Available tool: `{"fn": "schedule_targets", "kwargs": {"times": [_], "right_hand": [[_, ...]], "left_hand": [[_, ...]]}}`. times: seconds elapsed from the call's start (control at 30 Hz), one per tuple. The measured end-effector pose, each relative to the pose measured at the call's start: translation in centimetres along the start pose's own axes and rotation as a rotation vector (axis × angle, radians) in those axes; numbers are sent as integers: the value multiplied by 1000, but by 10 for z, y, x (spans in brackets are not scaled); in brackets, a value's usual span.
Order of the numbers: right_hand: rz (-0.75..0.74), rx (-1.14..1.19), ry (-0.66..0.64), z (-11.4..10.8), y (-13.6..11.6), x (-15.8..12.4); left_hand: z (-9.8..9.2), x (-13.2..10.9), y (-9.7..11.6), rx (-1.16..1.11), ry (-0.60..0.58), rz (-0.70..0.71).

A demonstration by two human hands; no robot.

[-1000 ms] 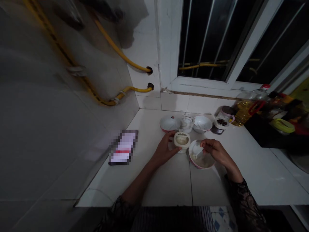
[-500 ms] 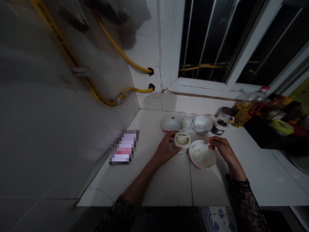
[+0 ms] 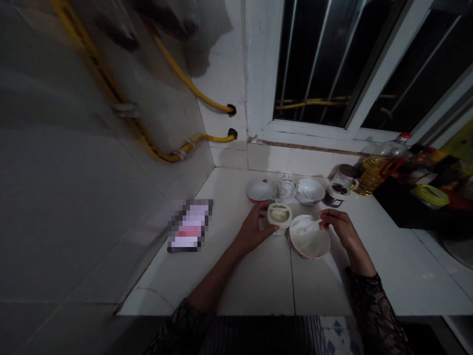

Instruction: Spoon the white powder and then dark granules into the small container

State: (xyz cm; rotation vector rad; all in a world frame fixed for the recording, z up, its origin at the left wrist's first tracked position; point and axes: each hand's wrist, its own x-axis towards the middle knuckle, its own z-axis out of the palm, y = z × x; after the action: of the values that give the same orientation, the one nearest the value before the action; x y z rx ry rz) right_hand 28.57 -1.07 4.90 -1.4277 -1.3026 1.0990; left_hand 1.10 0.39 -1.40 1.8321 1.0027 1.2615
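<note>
My left hand (image 3: 254, 228) is closed around a small pale container (image 3: 288, 222) with a rounded square rim and whitish contents inside. Between the fingers of my right hand (image 3: 340, 226) is the handle of a white spoon (image 3: 312, 225). The spoon's head is over a white bowl (image 3: 310, 254) with a pinkish outside, which holds a pale substance. The bowl stands on the counter just right of the container. Behind them are a white bowl (image 3: 254, 189) at left, a clear glass vessel (image 3: 287, 187) with white contents, and another white bowl (image 3: 310, 189).
A blurred-out phone-like device (image 3: 190, 226) lies left on the tiled counter (image 3: 254, 286). To the right stand a dark-filled jar (image 3: 335, 195), an oil bottle (image 3: 369, 175) and a black box-like stand (image 3: 399, 204). Yellow pipes (image 3: 166, 157) run along the left wall.
The spoon in my right hand has shifted very slightly over the bowl. My left hand and the container stay in place.
</note>
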Motion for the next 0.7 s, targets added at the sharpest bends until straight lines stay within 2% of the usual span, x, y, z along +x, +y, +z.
{"fn": "schedule_targets", "kwargs": {"times": [0.47, 0.7], "right_hand": [[-36, -10, 55, 1, 4, 1], [-7, 70, 41, -2, 4, 1]], "left_hand": [[1, 0, -3, 28, 17, 2], [0, 0, -2, 10, 12, -3]]}}
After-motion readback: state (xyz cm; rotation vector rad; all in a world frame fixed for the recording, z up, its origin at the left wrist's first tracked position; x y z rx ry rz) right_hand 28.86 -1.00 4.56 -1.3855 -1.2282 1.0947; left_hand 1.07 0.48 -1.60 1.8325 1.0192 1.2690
